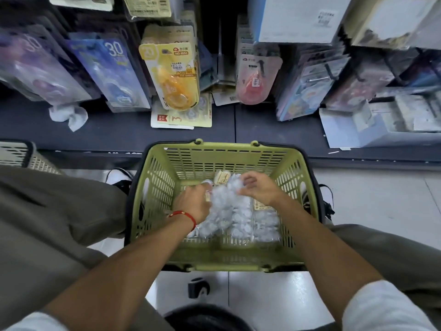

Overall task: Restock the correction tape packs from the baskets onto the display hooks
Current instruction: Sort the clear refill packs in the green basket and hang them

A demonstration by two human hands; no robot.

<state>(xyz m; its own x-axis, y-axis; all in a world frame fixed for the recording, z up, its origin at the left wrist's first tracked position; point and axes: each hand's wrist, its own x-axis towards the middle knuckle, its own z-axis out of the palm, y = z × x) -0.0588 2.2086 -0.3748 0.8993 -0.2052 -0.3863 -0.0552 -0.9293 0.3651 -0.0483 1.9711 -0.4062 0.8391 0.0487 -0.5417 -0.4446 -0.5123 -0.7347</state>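
1. Both hands, left hand and right hand, curl around clear correction tape packs in the green basket
2. Packs look light, slippery, crinkly; likely best pinched by the card header

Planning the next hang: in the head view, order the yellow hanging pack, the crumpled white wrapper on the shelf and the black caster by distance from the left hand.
From the left hand:
1. Black caster, on the floor behind the basket.
2. Yellow hanging pack, straight ahead.
3. Crumpled white wrapper, far left on the shelf.
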